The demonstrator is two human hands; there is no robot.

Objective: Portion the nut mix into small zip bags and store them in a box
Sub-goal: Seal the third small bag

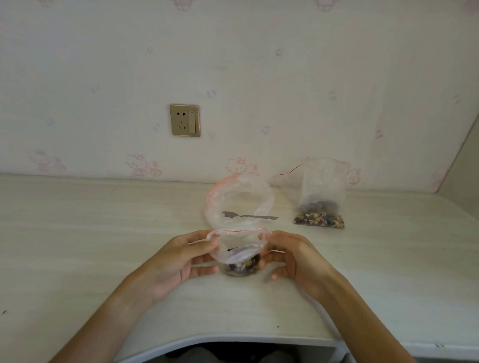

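Holding a small bag up between both hands, just above the surface. Left hand pinching the left side of the bag mouth, thumb on top, other fingers loose under it. Right hand pinching the right side the same way. Bag mouth wide open, red zip line running left to right from one hand to the other. Nuts sitting at the bottom, near the palms. Looks ready for closing: pressing the zip flat along that line, both hands equally near. Behind the small bag, a big bag lying open with a spoon inside. Right of the big bag, another bag standing with nuts in it. No box to be seen.
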